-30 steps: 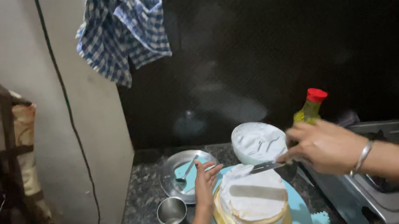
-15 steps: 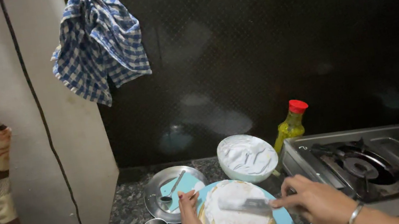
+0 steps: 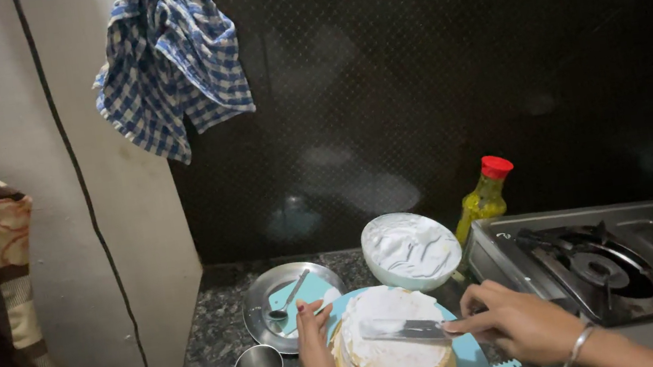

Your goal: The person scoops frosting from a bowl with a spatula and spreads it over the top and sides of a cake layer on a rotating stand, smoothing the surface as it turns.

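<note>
From the head view, the right hand (image 3: 525,324) pinches a spatula (image 3: 405,330) flat across the cake (image 3: 388,349); best keep that blade level. The left hand (image 3: 314,347), fingers loose, steadies its left side. Pale, cream-topped layers sit near-centre on the tabletop (image 3: 213,348).

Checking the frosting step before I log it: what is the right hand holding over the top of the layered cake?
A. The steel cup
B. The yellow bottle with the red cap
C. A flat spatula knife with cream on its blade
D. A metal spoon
C: the right hand grips a flat spatula knife whose blade, smeared with white cream, lies across the top of the layered cake.
</note>
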